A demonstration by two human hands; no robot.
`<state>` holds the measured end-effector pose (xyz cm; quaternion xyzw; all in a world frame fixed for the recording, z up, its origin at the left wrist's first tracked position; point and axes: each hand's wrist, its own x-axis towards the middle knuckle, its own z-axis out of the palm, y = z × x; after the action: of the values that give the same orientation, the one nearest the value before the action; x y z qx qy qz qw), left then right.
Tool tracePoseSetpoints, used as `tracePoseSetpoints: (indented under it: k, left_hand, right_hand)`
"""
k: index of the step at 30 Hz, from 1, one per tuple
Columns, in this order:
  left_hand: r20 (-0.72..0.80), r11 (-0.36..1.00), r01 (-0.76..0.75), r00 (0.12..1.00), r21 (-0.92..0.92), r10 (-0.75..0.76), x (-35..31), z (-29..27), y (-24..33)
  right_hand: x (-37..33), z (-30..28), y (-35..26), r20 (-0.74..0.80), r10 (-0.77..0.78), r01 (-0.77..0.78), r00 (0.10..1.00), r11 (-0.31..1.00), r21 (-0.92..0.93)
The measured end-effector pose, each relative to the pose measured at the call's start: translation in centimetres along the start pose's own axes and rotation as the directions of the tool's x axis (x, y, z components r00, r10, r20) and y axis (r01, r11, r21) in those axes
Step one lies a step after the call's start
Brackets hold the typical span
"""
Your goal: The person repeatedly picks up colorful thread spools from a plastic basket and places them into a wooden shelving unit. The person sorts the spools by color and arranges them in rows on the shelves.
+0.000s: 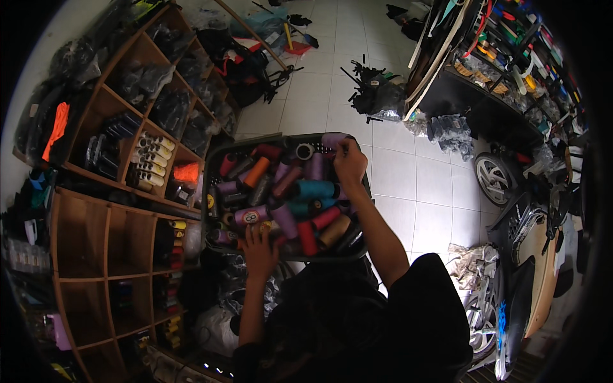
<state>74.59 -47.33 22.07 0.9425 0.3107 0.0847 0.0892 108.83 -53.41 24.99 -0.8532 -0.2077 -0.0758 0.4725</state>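
A dark plastic basket [306, 258] in front of me is heaped with thread spools in purple, teal, red, orange, brown and black. My left hand [259, 253] lies on the near left of the heap, fingers spread, next to a purple spool with a round label [251, 215]. At the far right corner of the basket, my right hand [350, 165] has its fingers curled against a pale purple thread spool [333, 139]. Teal spools [314, 189] and a red spool [307, 238] lie between my hands. The lower layers of spools are hidden.
Wooden cubbyhole shelves [105, 246] stand on the left, some holding yellow-white spools [152, 159] and dark plastic-wrapped bundles. A motorcycle wheel [493, 179] and a crowded rack [498, 83] are on the right. Black strap bundles [380, 92] lie on the tiled floor ahead.
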Motion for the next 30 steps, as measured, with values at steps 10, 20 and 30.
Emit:
tracePoseSetpoints:
  k: [10,20,30]
  left_hand:
    - [-0.018,1.0,0.002,1.0,0.0,-0.002,0.1,0.5,-0.5]
    - [-0.016,0.999,0.009,1.0,0.054,-0.008,0.5,0.3,0.3]
    - [-0.003,0.99,0.038,0.999,0.137,-0.038,-0.2,0.5,1.2]
  right_hand:
    - [-6.1,2.6,-10.1,0.305,-0.226,0.04,0.925,0.857,0.514]
    - [-10.1,13.4,-9.0,0.583,-0.477,0.379,0.658,0.878,0.291]
    - [-1.5,6.4,-6.0,0.12,-0.119,0.088,0.986,0.968,0.236]
